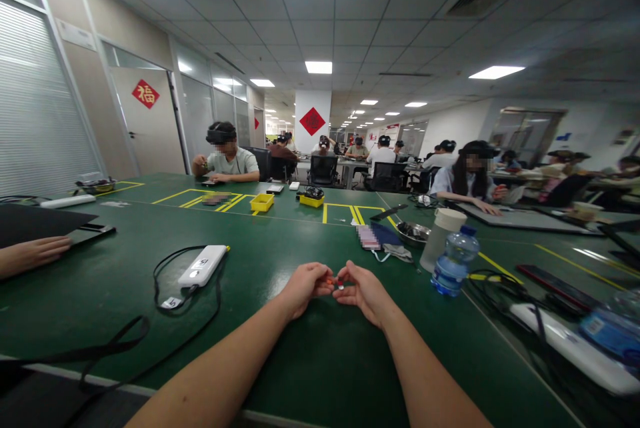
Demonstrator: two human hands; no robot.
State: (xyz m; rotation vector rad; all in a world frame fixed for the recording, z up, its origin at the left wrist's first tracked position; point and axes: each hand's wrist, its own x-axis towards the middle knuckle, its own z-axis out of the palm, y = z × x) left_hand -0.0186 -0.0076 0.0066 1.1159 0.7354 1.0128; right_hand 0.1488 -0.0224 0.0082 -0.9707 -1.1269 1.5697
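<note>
Just above the green table, my left hand (306,287) and my right hand (364,291) meet almost fingertip to fingertip. The fingers of my left hand are closed on a small orange piece (330,281). Between the thumb and fingers of my right hand is a small red-and-white piece (341,286). Both pieces are too small for me to tell their kind. Whether they touch each other I cannot make out.
A white power bank (203,267) with a black cable lies left. Right stand a water bottle (455,261) and a pale tumbler (441,238), near a metal bowl (414,233). Yellow trays (262,203) sit farther back. Another person's hand (37,256) rests at far left.
</note>
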